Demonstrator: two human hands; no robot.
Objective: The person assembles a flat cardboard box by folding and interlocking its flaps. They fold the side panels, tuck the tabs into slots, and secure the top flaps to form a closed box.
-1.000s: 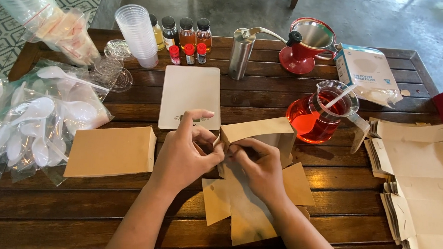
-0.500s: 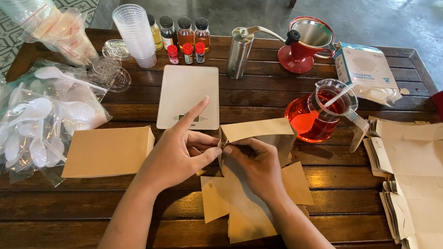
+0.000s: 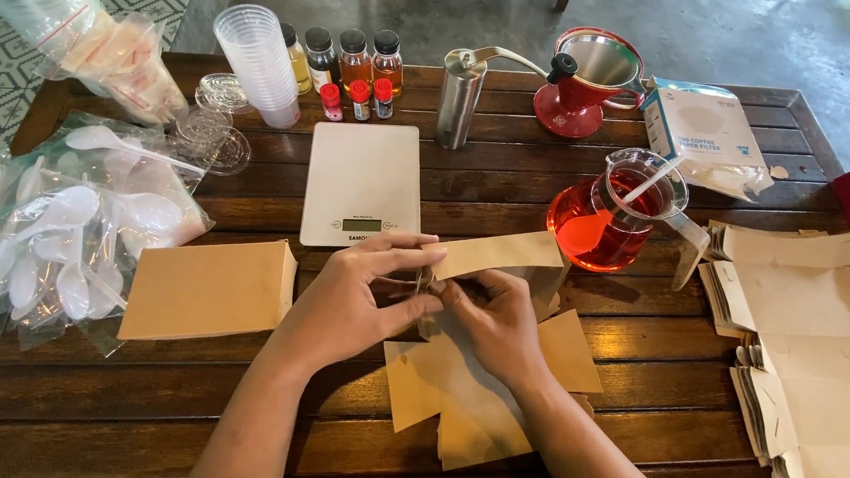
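The near part of a brown paper pouch (image 3: pixel 501 257) is hidden behind both hands, so the spot being pinched cannot be seen. The left hand (image 3: pixel 360 298) and right hand (image 3: pixel 498 319) meet at the table's middle, fingers curled and gripping the pouch, just near of a white kitchen scale (image 3: pixel 360 184). Loose brown paper sheets (image 3: pixel 456 393) lie beneath the right wrist.

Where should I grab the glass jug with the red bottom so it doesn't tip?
Take the jug by its clear handle, which sticks out on its right side toward the flat cartons. Come from the right, fingers wrapped around the handle. The body is round and smooth glass, probably slippery, and a white stick leans out of the top, so reaching from above looks awkward.
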